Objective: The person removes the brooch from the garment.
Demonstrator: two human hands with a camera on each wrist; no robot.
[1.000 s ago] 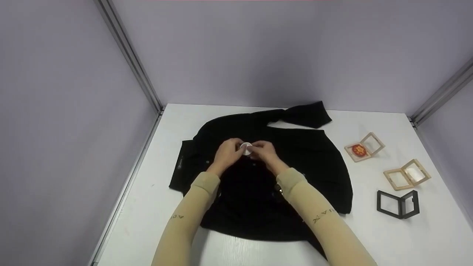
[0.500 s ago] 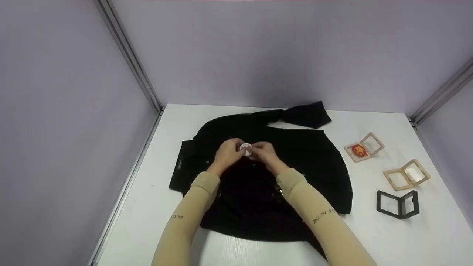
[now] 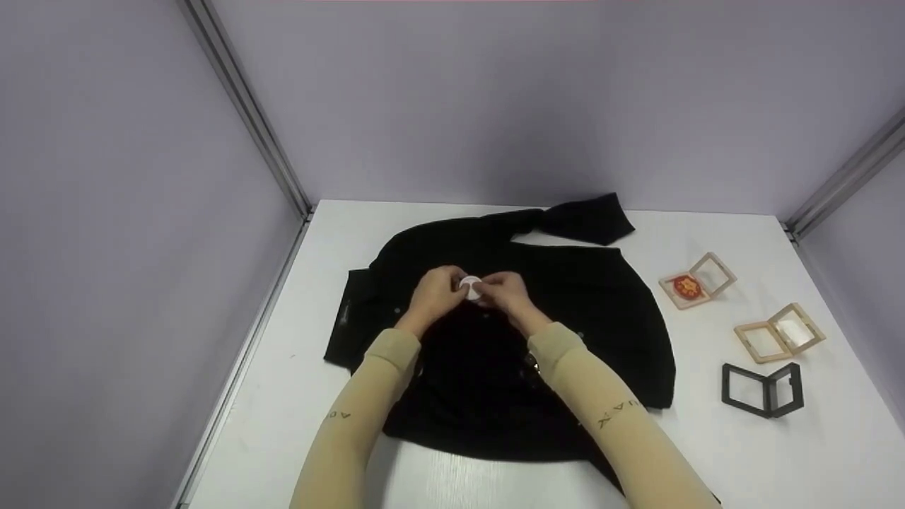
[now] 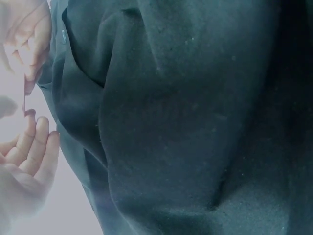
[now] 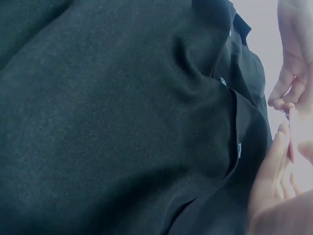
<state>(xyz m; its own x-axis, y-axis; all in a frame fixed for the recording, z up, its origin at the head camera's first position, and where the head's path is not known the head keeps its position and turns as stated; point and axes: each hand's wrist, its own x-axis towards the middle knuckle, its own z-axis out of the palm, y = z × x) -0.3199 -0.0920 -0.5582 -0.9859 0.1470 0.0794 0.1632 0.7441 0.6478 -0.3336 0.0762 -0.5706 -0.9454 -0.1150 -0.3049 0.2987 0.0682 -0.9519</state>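
Observation:
A small round white disc (image 3: 471, 282) is between my two hands in the head view, above the black button-up shirt (image 3: 580, 290). My left hand (image 3: 436, 295) pinches its left side, thumb on the face towards me. From the right, my right hand (image 3: 512, 297) pinches the opposite side, its thumb also on that face. Both wrist views show the disc only as a thin, overexposed edge among the fingers. The shirt lies spread out beneath both forearms, with small buttons along its front opening.
To the right on the white table (image 3: 276, 396) stand three hinged display frames, all unfolded. A pale wooden frame holds a red and yellow round piece (image 3: 686, 287). Nearer are another wooden frame (image 3: 767, 346) and a black frame (image 3: 746, 406). Grey walls enclose the back and sides.
Both hands stay in place and keep their pinch on the disc. The disc and thumbs shift only slightly. The shirt and display frames have not moved.

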